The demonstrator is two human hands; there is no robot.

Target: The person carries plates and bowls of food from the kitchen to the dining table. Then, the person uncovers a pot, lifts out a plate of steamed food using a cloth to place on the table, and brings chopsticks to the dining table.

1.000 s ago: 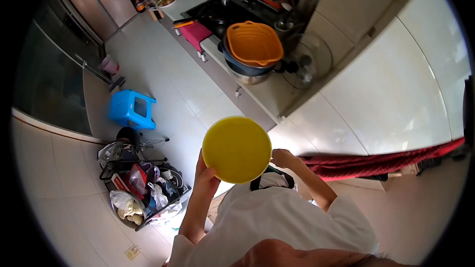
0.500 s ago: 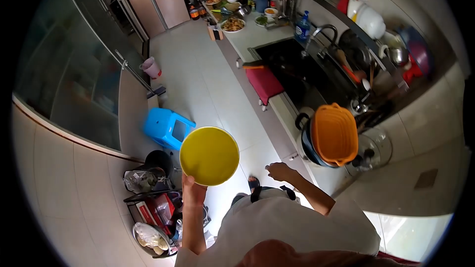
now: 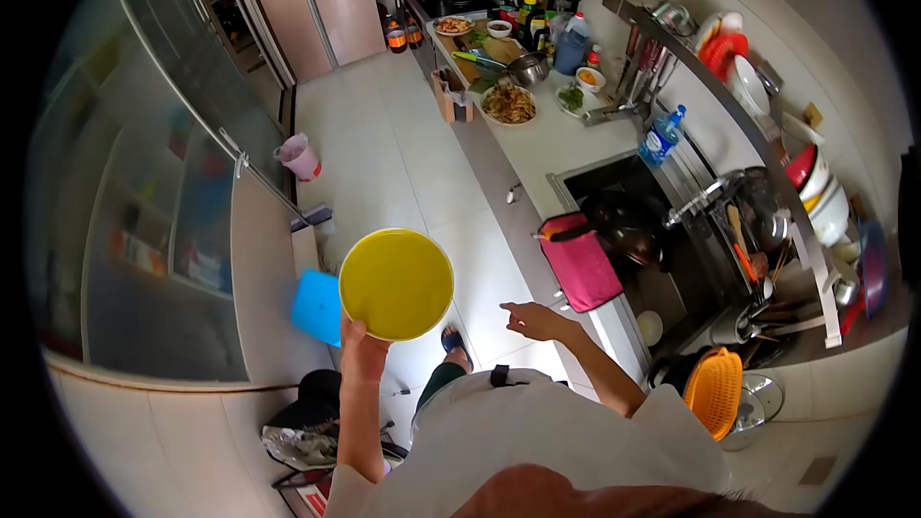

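Note:
My left hand (image 3: 365,353) grips a round yellow bowl (image 3: 395,284) with a pale rim by its near edge, thumb at the rim. The bowl is over the floor in front of my body; whether anything lies in it I cannot tell. Off to the right, my right hand (image 3: 537,322) hovers with nothing in it, its index finger stretched out and the other fingers loosely bent. Nearest to that hand is a pink cloth (image 3: 581,267) hanging over the counter edge by the sink. Partly hidden behind the bowl stands a blue stool (image 3: 317,307).
On the right, the counter holds a sink (image 3: 614,182) with a dark wok (image 3: 624,225). Farther along are a plate of food (image 3: 508,104), a saucepan (image 3: 530,67) and bottles. An orange basket (image 3: 715,391) sits at lower right. A pink bucket (image 3: 298,157) stands on the floor (image 3: 384,173).
My view has moved forward along the kitchen: the stove end looks closer, and the orange basket has slipped to lower right. The bowl stays in my left hand. My right index finger is straighter.

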